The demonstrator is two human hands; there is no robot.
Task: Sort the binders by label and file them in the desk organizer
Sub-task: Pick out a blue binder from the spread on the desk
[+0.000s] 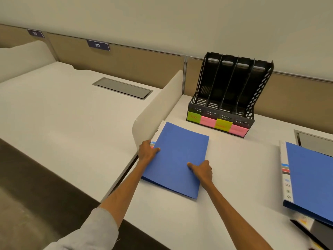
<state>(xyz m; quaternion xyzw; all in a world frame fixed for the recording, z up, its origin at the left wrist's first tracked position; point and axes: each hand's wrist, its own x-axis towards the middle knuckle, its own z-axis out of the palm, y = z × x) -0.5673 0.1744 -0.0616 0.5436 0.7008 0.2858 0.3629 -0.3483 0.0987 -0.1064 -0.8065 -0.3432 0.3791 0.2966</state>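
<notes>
Reaching forward out of a grey sleeve [100, 230], gripping the spine edge of a blue binder [178, 156] with the left hand [146, 150], thumb laid on the cover, and clasping the opposite edge with the right hand [202, 171], thumb likewise on top. Lies flat on the white desk [243, 168], just beside the divider panel [158, 109], in front of the black desk organizer [228, 91] and apart from it. Stands upright with four slots and green, pink, yellow and pink sticky notes [216, 123] along the front lip; farther right, a second blue binder [310, 177] atop a dark one [322, 231].
</notes>
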